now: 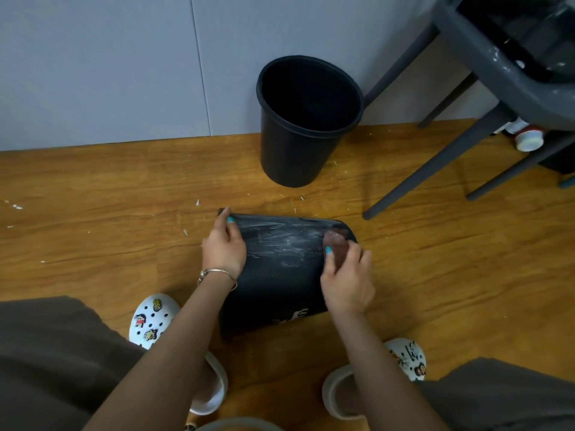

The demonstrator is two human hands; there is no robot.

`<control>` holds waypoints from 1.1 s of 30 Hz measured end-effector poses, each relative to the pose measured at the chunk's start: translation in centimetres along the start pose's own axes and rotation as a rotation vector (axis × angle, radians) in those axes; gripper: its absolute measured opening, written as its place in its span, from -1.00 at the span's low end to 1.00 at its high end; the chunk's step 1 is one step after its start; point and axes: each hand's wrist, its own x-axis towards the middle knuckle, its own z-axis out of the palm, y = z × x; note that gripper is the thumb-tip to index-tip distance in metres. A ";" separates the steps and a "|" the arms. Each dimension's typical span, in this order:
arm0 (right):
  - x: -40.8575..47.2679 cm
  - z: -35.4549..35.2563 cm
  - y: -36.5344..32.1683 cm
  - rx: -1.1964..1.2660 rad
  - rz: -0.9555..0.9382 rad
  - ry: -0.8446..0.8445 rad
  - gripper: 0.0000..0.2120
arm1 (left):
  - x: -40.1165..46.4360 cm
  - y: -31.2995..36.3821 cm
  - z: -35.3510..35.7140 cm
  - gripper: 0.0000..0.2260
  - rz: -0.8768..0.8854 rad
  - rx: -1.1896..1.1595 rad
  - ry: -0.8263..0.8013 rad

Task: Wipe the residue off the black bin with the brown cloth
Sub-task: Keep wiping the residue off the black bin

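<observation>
A black bin lies on its side on the wooden floor between my feet, its wall smeared with white residue across the upper part. My left hand grips the bin's left rim, thumb over the edge. My right hand holds a small brown cloth pinched in its fingers and presses it against the bin's right side, near the rim. The cloth is partly hidden by my fingers and looks blurred.
A second black bin stands upright against the grey wall. A dark grey chair with slanted legs stands at the right, with a bottle under it. White flecks lie scattered on the wooden floor.
</observation>
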 end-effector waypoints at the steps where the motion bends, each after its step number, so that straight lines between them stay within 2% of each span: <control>1: -0.4 0.1 -1.1 -0.009 0.068 0.021 -0.61 | -0.1 0.0 0.1 -0.65 -0.007 -0.016 0.009; 3: -2.5 0.8 -4.6 -0.006 -0.004 0.041 -0.59 | -0.2 -0.2 0.2 -0.65 -0.027 -0.046 0.024; 5: -5.0 1.3 -7.2 0.006 -0.247 0.009 -0.56 | -0.2 -0.4 0.1 -0.65 -0.022 -0.055 0.030; 7: -4.9 1.2 -6.3 -0.016 -0.439 -0.092 -0.53 | -0.1 -0.4 -0.1 -0.66 -0.028 -0.065 0.025; 9: -2.3 0.7 -2.6 -0.065 -0.390 -0.105 -0.57 | -0.1 -0.3 -0.1 -0.65 -0.039 -0.063 0.011; 11: 0.3 -0.3 0.4 -0.054 -0.141 -0.049 -0.60 | -0.4 -0.1 0.1 -0.65 -0.039 -0.083 0.010; 13: 0.7 -0.3 0.5 -0.033 0.039 -0.009 -0.59 | -0.3 -0.1 0.4 -0.65 -0.048 -0.095 0.017; 14: 0.0 0.0 -0.7 -0.032 0.041 0.001 -0.59 | -0.2 -0.1 0.4 -0.65 -0.063 -0.106 0.018; 17: -4.0 0.7 -5.0 0.001 -0.242 -0.048 -0.56 | -0.1 -0.5 0.4 -0.65 -0.066 -0.147 0.017; 19: -4.8 0.6 -4.8 0.001 -0.429 -0.129 -0.54 | -0.2 -0.7 0.3 -0.66 -0.079 -0.211 0.007; 21: -2.5 0.1 -2.1 -0.055 -0.443 -0.173 -0.56 | -0.2 -0.8 0.2 -0.66 -0.066 -0.203 0.002; 22: -1.0 -0.1 -0.2 -0.076 -0.357 -0.151 -0.59 | -0.3 -0.8 0.2 -0.66 -0.055 -0.195 0.003; 25: 2.4 -1.2 3.7 -0.010 0.057 -0.056 -0.63 | -0.5 -0.5 0.3 -0.66 -0.034 -0.176 0.008; 26: 2.3 -1.1 3.5 -0.006 0.115 -0.036 -0.63 | -0.5 -0.4 0.3 -0.66 -0.037 -0.168 0.005; 28: 0.4 -0.3 1.3 -0.021 0.019 -0.009 -0.63 | -0.5 -0.5 0.3 -0.66 -0.044 -0.158 0.001; 31: -2.4 0.5 -0.7 -0.027 -0.350 -0.091 -0.56 | -0.3 -0.6 0.2 -0.66 -0.046 -0.161 -0.016; 32: -1.7 0.4 0.0 -0.032 -0.395 -0.131 -0.55 | -0.3 -0.6 0.2 -0.66 -0.047 -0.159 -0.021; 33: -0.6 0.2 1.4 -0.043 -0.359 -0.145 -0.56 | -0.3 -0.6 0.1 -0.66 -0.044 -0.154 -0.020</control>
